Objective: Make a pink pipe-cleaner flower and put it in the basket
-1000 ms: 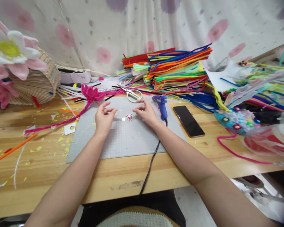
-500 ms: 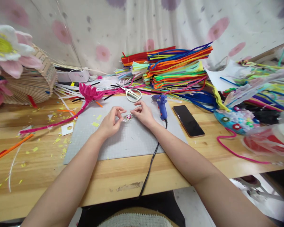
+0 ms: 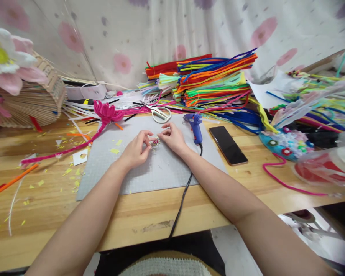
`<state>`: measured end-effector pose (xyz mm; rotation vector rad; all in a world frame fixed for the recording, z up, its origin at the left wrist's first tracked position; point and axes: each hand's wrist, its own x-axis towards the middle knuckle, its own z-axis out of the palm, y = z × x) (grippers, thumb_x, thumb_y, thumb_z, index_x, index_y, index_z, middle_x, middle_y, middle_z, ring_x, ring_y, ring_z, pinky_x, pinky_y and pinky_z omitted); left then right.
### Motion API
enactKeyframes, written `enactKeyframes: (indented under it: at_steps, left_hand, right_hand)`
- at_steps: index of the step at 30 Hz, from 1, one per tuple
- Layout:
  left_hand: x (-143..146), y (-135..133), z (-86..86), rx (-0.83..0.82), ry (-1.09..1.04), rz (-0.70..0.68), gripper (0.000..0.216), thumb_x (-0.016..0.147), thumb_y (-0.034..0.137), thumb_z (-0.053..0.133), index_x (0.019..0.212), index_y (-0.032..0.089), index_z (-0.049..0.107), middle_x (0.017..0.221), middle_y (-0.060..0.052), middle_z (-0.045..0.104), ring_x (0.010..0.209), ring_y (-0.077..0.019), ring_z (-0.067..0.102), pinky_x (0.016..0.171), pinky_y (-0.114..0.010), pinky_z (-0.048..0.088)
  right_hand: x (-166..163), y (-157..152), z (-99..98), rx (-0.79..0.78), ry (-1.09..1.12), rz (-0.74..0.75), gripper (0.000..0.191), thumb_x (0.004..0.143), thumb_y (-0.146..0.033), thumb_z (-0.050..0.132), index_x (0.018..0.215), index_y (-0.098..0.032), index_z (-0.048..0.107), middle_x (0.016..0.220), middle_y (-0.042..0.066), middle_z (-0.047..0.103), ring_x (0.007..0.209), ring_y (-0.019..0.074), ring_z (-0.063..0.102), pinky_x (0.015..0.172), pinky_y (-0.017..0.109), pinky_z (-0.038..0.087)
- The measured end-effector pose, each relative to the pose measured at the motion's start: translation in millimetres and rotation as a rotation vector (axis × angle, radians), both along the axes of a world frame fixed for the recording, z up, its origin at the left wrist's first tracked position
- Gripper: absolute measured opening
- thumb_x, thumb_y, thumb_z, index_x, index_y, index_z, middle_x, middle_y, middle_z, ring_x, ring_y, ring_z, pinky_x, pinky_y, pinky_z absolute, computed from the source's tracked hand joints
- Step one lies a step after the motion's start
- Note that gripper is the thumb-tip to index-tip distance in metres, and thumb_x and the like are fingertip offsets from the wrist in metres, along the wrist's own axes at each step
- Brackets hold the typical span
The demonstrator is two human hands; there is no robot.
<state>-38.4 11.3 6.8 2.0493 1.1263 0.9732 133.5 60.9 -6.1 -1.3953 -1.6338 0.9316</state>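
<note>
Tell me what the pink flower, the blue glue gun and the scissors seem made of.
Pink flower: probably fuzzy chenille, matte, by its soft-edged petals and stem. Blue glue gun: likely hard plastic, slightly glossy, by its smooth moulded body. Scissors: grey, bright blades look metal; pale handles could be plastic or coated metal.

Pink and white starburst (image 3: 156, 141), grey gridded mat (image 3: 158, 174), blue glue gun (image 3: 197, 130), pink-flowered white curtain (image 3: 224, 34)

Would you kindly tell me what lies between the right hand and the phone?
The blue glue gun lies there on the grey mat, in the head view.
</note>
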Motion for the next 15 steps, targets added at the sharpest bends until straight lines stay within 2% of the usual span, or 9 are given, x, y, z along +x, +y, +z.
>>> enactKeyframes:
  at_steps: [5,15]
  left_hand:
    - [1.6,0.8,-0.3,0.027,0.074,-0.002,0.04,0.075,0.008,0.046,0.111,0.023,0.036,0.075,0.002,0.05,0.104,-0.0212,0.061,0.084,-0.037,0.046]
    - [2.2,0.7,-0.3,-0.018,0.078,0.002,0.042,0.074,0.008,0.046,0.112,0.023,0.036,0.076,0.002,0.053,0.104,-0.0213,0.061,0.077,-0.033,0.048]
  right_hand:
    - [-0.2,-0.2,0.1,-0.005,0.004,0.003,0.027,0.069,-0.026,0.064,0.089,-0.023,0.046,0.068,-0.006,0.062,0.065,0.0122,0.058,0.065,0.027,0.042]
    - [1.0,-1.9,1.4,0.013,-0.061,0.019,0.024,0.07,-0.024,0.064,0.089,-0.022,0.05,0.07,-0.004,0.065,0.068,0.0133,0.06,0.067,0.028,0.043]
